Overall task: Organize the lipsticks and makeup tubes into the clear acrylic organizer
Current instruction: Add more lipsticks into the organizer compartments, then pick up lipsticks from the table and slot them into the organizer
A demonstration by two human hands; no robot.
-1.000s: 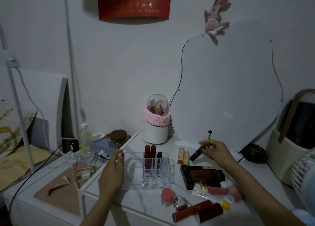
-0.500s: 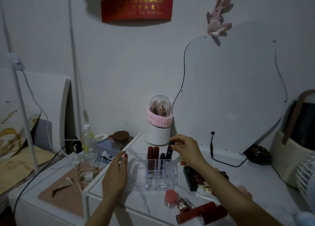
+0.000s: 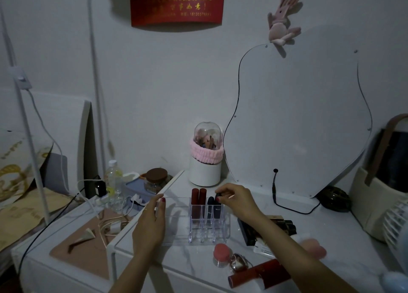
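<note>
On the marbled white tabletop (image 3: 220,273), the clear acrylic organizer (image 3: 198,231) stands boxy and glassy. Two red tubes (image 3: 198,201) and a dark one (image 3: 210,206) stand upright in its back cells. The left hand (image 3: 150,221) clasps its left wall; the right hand (image 3: 237,201) pinches a glossy black lipstick (image 3: 218,204) standing in a cell.

Organizer (image 3: 176,222) slots: 2 red tubes (image 3: 198,198), 2 dark lipsticks (image 3: 213,204); 2 red tubes (image 3: 257,273) loose; 2 hands (image 3: 152,222).

Red wall banner (image 3: 176,7) bears gold Chinese characters and number 18135579221, partly blurred
</note>
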